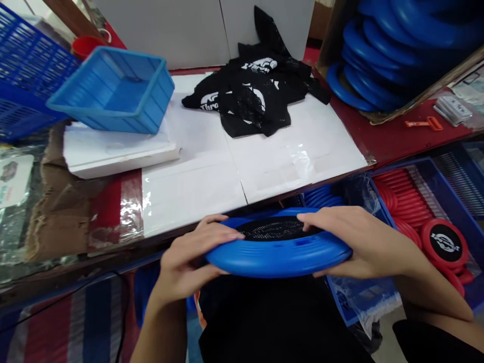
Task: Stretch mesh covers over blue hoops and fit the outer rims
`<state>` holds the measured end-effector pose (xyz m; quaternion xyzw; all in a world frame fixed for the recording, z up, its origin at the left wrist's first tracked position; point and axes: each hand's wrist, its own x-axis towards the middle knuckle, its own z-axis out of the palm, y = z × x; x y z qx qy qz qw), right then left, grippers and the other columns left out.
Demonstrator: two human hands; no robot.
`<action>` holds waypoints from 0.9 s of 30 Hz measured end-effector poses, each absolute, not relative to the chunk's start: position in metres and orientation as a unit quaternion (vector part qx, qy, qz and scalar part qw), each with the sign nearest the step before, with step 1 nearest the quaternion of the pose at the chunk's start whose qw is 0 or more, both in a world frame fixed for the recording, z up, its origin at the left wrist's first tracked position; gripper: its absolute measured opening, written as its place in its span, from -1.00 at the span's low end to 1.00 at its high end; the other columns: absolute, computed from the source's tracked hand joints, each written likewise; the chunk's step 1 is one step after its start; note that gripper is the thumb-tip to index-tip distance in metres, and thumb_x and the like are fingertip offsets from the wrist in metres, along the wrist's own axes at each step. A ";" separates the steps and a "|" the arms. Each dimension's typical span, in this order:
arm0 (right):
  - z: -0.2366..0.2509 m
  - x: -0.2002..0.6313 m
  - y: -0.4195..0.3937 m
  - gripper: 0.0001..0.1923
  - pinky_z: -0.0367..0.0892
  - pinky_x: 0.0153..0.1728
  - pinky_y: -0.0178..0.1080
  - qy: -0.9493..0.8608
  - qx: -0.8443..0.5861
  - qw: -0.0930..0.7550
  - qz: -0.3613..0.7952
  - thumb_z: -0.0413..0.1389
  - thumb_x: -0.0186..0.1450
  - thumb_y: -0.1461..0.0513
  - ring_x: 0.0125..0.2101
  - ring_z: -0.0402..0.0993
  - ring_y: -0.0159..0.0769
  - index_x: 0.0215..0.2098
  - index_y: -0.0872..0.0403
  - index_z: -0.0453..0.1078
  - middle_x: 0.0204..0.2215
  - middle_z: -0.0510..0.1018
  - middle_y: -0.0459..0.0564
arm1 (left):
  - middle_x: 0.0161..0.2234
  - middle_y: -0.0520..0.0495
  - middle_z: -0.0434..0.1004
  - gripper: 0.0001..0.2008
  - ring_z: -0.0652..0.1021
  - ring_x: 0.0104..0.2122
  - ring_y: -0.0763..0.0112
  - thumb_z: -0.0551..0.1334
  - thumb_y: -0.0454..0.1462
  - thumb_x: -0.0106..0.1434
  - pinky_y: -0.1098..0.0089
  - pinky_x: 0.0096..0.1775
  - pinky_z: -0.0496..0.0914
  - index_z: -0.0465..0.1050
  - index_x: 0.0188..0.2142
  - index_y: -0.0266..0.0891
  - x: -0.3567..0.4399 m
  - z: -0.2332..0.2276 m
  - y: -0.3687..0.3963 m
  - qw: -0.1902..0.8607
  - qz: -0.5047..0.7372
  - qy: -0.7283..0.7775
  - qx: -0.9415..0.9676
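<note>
Beyond a cluttered bench (287, 166), left hand (185, 262) and right hand (359, 242) clasp the blue disc (280, 252) by its rims; its black mesh (274, 229) could pop loose under finger pressure.

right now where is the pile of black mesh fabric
In the head view the black mesh fabric lies at the far middle of the white sheet on the table, right of the light blue basket and left of the stacked blue rings.
</note>
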<state>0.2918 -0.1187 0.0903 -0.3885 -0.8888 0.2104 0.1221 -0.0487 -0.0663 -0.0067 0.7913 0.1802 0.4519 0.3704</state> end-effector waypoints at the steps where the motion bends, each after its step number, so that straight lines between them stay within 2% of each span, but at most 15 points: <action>1: 0.090 0.297 -0.118 -0.40 0.50 -0.04 -0.11 -0.884 -0.393 0.120 0.225 0.18 0.45 0.07 -0.04 0.63 -0.10 0.37 0.10 0.22 0.02 0.65 0.16 | -0.18 -0.14 0.75 -0.67 0.73 -0.20 0.18 0.39 -0.10 0.39 -0.04 0.19 0.52 0.60 0.08 -0.17 -0.056 -0.013 -0.062 0.385 0.469 0.181 0.774; 4: 0.086 0.308 -0.116 -0.58 0.48 -0.04 -0.12 -0.869 -0.404 0.126 0.255 0.17 0.39 0.22 -0.08 0.63 -0.13 0.21 0.07 0.35 -0.05 0.67 0.11 | -0.22 -0.11 0.74 -0.69 0.71 -0.04 0.06 0.37 -0.05 0.40 -0.19 0.27 0.42 0.62 0.03 -0.13 -0.073 -0.023 -0.056 0.436 0.477 0.218 0.731; 5: 0.084 0.308 -0.117 -0.64 0.47 -0.08 -0.15 -0.864 -0.408 0.132 0.264 0.17 0.37 0.23 -0.13 0.63 -0.16 0.13 0.06 0.39 -0.10 0.67 0.08 | -0.18 -0.13 0.74 -0.68 0.69 0.01 0.02 0.37 -0.05 0.39 -0.18 0.25 0.45 0.61 0.04 -0.14 -0.075 -0.020 -0.056 0.448 0.453 0.241 0.732; 7: 0.080 0.304 -0.117 -0.72 0.44 -0.20 -0.22 -0.854 -0.414 0.145 0.281 0.18 0.36 0.21 -0.27 0.61 -0.23 0.03 0.07 0.42 -0.22 0.67 0.01 | -0.08 -0.19 0.73 -0.63 0.69 0.02 0.00 0.41 -0.07 0.36 -0.05 0.15 0.56 0.59 0.08 -0.14 -0.070 -0.008 -0.060 0.445 0.374 0.284 0.763; 9: 0.076 0.298 -0.119 -0.74 0.41 -0.27 -0.25 -0.853 -0.412 0.145 0.285 0.18 0.37 0.20 -0.34 0.59 -0.27 0.02 0.07 0.43 -0.27 0.66 -0.03 | -0.03 -0.17 0.72 -0.58 0.72 -0.05 0.09 0.46 -0.10 0.31 0.15 0.03 0.62 0.57 0.12 -0.11 -0.056 0.011 -0.066 0.407 0.295 0.312 0.806; 11: 0.074 0.293 -0.120 -0.71 0.40 -0.26 -0.24 -0.864 -0.407 0.130 0.266 0.18 0.37 0.21 -0.31 0.61 -0.25 0.05 0.08 0.42 -0.23 0.67 -0.01 | -0.02 -0.11 0.72 -0.54 0.71 -0.09 0.18 0.46 -0.11 0.32 0.26 -0.01 0.62 0.54 0.17 -0.07 -0.037 0.028 -0.073 0.374 0.253 0.310 0.837; 15: 0.071 0.289 -0.121 -0.65 0.39 -0.24 -0.21 -0.894 -0.383 0.112 0.205 0.20 0.39 0.19 -0.22 0.65 -0.17 0.11 0.11 0.40 -0.14 0.69 0.05 | 0.04 -0.16 0.69 -0.49 0.70 -0.03 0.20 0.38 -0.09 0.40 0.26 0.05 0.59 0.45 0.27 -0.15 -0.009 0.044 -0.084 0.335 0.249 0.256 0.872; 19: 0.074 0.288 -0.120 -0.72 0.30 -0.35 -0.24 -0.899 -0.375 0.108 0.200 0.19 0.42 0.16 -0.33 0.60 -0.23 0.04 0.11 0.41 -0.26 0.67 0.00 | 0.03 -0.19 0.70 -0.60 0.71 -0.03 0.21 0.29 -0.14 0.48 0.27 0.01 0.60 0.42 0.23 -0.22 -0.002 0.041 -0.088 0.314 0.285 0.227 0.877; 23: 0.078 0.285 -0.116 -0.82 0.17 -0.44 -0.26 -0.901 -0.372 0.092 0.206 0.15 0.46 0.15 -0.42 0.51 -0.30 -0.07 0.09 0.41 -0.35 0.61 -0.07 | 0.01 -0.18 0.71 -0.65 0.72 -0.05 0.21 0.29 -0.21 0.47 0.29 -0.02 0.60 0.42 0.20 -0.21 -0.003 0.038 -0.087 0.307 0.313 0.217 0.872; 27: 0.078 0.281 -0.114 -0.82 0.11 -0.46 -0.26 -0.904 -0.368 0.086 0.198 0.15 0.47 0.13 -0.43 0.48 -0.32 -0.08 0.08 0.41 -0.37 0.61 -0.08 | 0.00 -0.16 0.70 -0.66 0.72 -0.09 0.21 0.30 -0.22 0.44 0.28 -0.04 0.60 0.43 0.16 -0.21 0.001 0.042 -0.085 0.335 0.264 0.240 0.872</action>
